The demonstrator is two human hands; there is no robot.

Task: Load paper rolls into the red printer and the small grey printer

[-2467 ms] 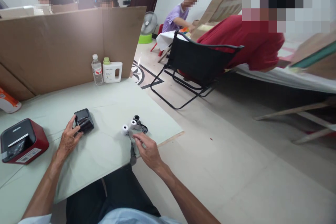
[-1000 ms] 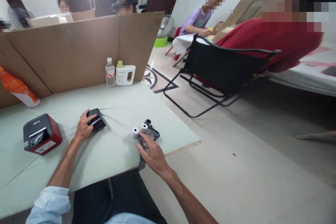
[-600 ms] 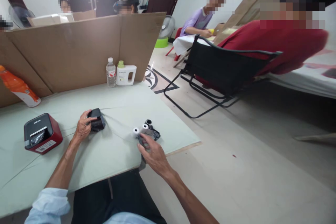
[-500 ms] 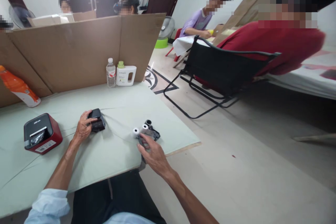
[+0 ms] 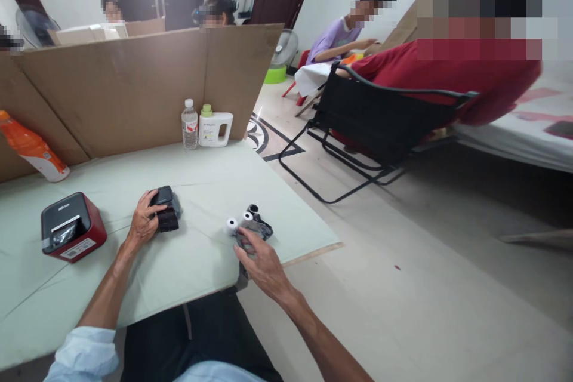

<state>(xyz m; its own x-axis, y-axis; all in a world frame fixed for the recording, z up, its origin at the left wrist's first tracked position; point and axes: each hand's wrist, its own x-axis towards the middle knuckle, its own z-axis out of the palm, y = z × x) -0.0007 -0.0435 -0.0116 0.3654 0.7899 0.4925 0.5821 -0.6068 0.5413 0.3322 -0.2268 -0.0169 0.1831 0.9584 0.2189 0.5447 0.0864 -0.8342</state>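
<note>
My left hand (image 5: 144, 219) grips a small boxy black device (image 5: 163, 195) on the table, fingers over its top and left side. A dark flap (image 5: 169, 219) hangs open at the device's near side. Further right, my right hand (image 5: 264, 262) has thumb and fingers around a small paper roll (image 5: 231, 225) whose white end shows. Dark wrapping hangs by those fingers, partly hidden. A second white roll (image 5: 246, 216) lies beside it, touching crumpled black wrapping (image 5: 263, 227) and a black-ended roll (image 5: 253, 209).
A red and black printer-like box (image 5: 74, 227) sits at left, an orange bottle (image 5: 33, 149) behind it. A water bottle (image 5: 190, 125) and white jug (image 5: 215, 129) stand against the cardboard divider (image 5: 134, 83). Past the table's right edge are a black chair (image 5: 376, 113) and seated people.
The flap on the black device has swung down and toward me under my left hand. My right hand stays by the rolls. The person in red has leaned left.
</note>
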